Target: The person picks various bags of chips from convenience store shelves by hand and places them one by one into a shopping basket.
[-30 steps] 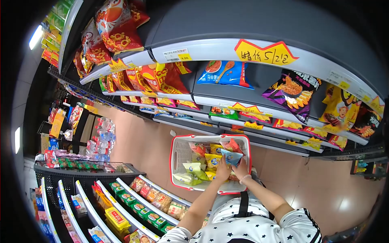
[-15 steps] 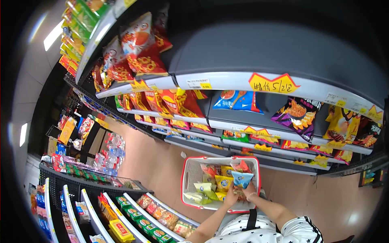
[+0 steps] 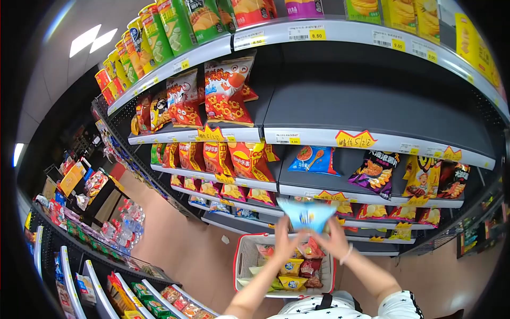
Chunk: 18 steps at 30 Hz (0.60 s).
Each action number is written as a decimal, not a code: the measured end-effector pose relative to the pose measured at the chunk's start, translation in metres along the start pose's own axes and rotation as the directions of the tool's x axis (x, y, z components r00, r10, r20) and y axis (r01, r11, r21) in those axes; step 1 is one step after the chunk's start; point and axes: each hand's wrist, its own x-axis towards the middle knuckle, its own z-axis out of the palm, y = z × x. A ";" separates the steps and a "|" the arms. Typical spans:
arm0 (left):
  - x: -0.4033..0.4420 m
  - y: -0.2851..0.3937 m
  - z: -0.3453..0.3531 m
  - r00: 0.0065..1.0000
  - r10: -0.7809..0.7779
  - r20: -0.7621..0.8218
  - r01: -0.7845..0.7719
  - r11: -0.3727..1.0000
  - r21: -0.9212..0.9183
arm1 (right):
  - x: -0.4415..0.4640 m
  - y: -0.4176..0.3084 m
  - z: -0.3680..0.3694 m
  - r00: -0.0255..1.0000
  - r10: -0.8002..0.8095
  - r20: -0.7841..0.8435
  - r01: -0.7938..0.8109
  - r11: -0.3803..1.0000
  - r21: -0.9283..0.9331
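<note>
A light blue snack bag (image 3: 306, 215) is held up between my two hands, above the basket and in front of the lower shelves. My left hand (image 3: 285, 239) grips its left side, and my right hand (image 3: 332, 240) grips its right side. The bag is slightly blurred. Below it, the white basket with a red rim (image 3: 240, 266) stands on the floor. Inside lie several snack bags, among them yellow bags (image 3: 292, 283), a dark red bag (image 3: 310, 267) and a pinkish-red bag (image 3: 310, 247).
Ahead, a shelf board (image 3: 372, 106) has bare grey space right of red and white snack bags (image 3: 228, 90). One level lower lie a blue bag (image 3: 314, 160) and a purple-black bag (image 3: 374, 173). Chip cans (image 3: 154, 32) line the top. Another shelf unit (image 3: 101, 279) stands at lower left.
Both hands have lifted the light blue bag up out of the basket toward the shelves. My view has tilted upward, bringing the top shelf into sight.
</note>
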 end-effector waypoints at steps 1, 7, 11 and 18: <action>0.040 0.018 -0.011 0.988 0.107 -0.110 -0.108 0.994 -0.001 | 0.036 -0.030 -0.012 1.000 0.027 -0.009 -0.027 0.997 0.073; 0.252 0.108 -0.067 0.846 0.488 -0.217 -0.450 0.870 0.204 | 0.226 -0.087 -0.054 0.760 -0.535 -0.368 0.306 0.795 -0.524; 0.308 0.094 -0.044 0.813 0.512 -0.277 -0.416 0.844 0.339 | 0.275 -0.068 -0.058 0.728 -0.556 -0.401 0.128 0.684 -0.718; 0.310 0.094 -0.034 0.786 0.488 -0.380 -0.350 0.857 0.378 | 0.282 -0.051 -0.052 0.859 -0.425 -0.286 -0.017 0.534 -0.845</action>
